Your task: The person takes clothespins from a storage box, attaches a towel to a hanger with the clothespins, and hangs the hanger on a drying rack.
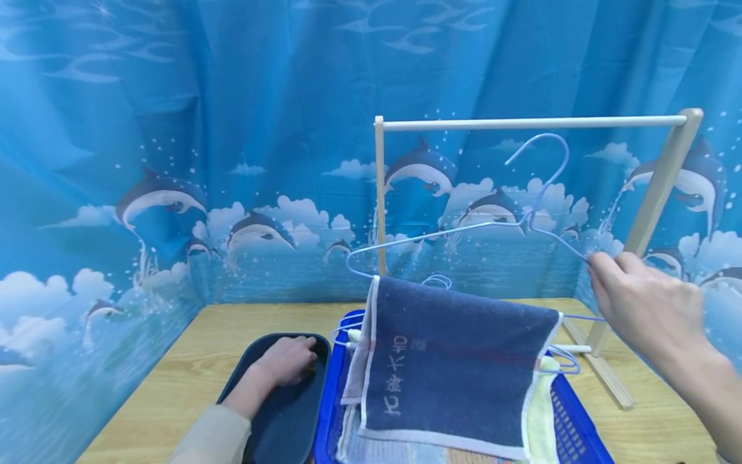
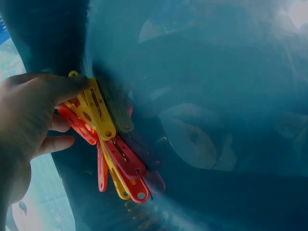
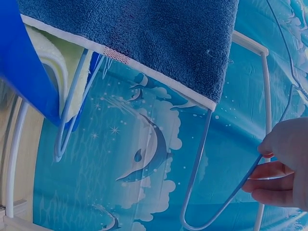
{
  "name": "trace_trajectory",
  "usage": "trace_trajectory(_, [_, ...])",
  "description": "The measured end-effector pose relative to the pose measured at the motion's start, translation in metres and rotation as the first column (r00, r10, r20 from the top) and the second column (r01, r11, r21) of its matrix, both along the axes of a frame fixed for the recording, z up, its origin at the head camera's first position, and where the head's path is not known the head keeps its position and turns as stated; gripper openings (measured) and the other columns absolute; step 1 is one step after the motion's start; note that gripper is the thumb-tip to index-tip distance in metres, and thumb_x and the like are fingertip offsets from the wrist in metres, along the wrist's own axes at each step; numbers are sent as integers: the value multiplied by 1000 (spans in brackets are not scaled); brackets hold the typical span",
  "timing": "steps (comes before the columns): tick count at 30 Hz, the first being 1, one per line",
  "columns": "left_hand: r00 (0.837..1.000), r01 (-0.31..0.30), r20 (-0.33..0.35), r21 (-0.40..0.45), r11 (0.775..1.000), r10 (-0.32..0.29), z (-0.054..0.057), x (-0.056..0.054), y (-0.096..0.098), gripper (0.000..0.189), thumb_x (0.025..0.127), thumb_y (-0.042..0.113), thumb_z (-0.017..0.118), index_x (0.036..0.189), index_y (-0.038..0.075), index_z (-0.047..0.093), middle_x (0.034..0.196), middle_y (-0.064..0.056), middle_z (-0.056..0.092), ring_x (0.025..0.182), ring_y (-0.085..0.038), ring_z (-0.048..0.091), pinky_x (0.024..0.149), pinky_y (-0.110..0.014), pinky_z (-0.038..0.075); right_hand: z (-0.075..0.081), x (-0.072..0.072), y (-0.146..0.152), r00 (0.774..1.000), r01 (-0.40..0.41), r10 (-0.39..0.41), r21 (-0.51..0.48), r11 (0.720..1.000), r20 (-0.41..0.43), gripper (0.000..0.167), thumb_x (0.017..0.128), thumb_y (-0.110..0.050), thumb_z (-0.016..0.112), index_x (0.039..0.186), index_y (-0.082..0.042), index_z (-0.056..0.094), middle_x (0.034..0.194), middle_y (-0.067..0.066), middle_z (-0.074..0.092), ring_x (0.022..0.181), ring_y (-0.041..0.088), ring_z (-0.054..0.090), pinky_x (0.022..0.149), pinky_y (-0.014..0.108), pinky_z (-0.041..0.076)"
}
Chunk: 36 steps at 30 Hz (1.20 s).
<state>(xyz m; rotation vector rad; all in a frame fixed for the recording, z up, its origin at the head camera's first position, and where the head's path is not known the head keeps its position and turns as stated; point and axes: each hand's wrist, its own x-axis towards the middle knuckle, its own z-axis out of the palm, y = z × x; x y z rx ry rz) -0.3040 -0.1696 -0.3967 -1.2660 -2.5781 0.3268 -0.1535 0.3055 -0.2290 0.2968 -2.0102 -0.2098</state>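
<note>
My right hand pinches the sloping shoulder of a pale blue wire hanger. A dark blue towel with white edging is draped over the hanger's lower bar, its front hanging over the basket. In the right wrist view, thumb and fingers close around the hanger wire. My left hand reaches into a dark tray. Thumb and fingers pinch the end of a yellow clothespin there. Red clothespins and others lie heaped beneath it.
A blue plastic basket with folded towels and more hangers stands to the right of the tray. Behind it rises a wooden rack with a white rail. A dolphin-print curtain backs the wooden table.
</note>
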Motion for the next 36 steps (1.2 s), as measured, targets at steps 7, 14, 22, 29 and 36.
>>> trace_trajectory(7, [999, 35, -9, 14, 999, -35, -1, 0, -1, 11, 78, 22, 72, 73, 15, 65, 73, 3, 47, 60, -11, 44, 48, -27, 37, -1, 1, 0, 1000, 3, -2, -17, 1000, 22, 54, 98, -42, 17, 85, -7, 57, 56, 7, 42, 34, 15, 26, 29, 30, 16])
trace_trajectory(14, [993, 90, -78, 60, 994, -85, 1, 1, -1, 17, 70, 19, 76, 69, 16, 59, 73, 3, 48, 62, -13, 48, 53, -31, 42, 0, 1, 0, 1000, 2, -1, -17, 1000, 26, 53, 98, -41, 19, 84, -7, 56, 55, 6, 40, 34, 14, 24, 29, 29, 15])
trace_trajectory(22, [994, 88, -79, 157, 984, -76, 10, 3, -5, 20, 73, 17, 74, 70, 15, 54, 72, 3, 44, 59, -12, 42, 51, -30, 39, 1, 2, 1, 1000, -5, 5, -6, 1000, 25, 46, 97, -36, 23, 84, -7, 55, 56, 7, 42, 34, 14, 25, 29, 29, 15])
trace_trajectory(29, [993, 86, -104, 283, 955, -58, 26, 1, -9, 27, 72, 14, 73, 93, 8, 58, 79, 0, 54, 66, -16, 54, 58, -31, 47, 5, 2, 0, 999, -3, 3, 10, 1000, 45, 35, 96, -28, 30, 83, -6, 55, 56, 5, 41, 36, 12, 24, 31, 27, 15])
trace_trajectory(36, [997, -6, -64, 353, 936, 31, 46, 6, -11, 46, 75, 14, 73, 116, 0, 58, 96, -8, 61, 78, -20, 60, 66, -36, 50, 9, 0, -5, 998, -1, 0, 21, 1000, 60, 15, 89, -14, 42, 78, -8, 50, 57, 5, 41, 36, 12, 22, 31, 28, 14])
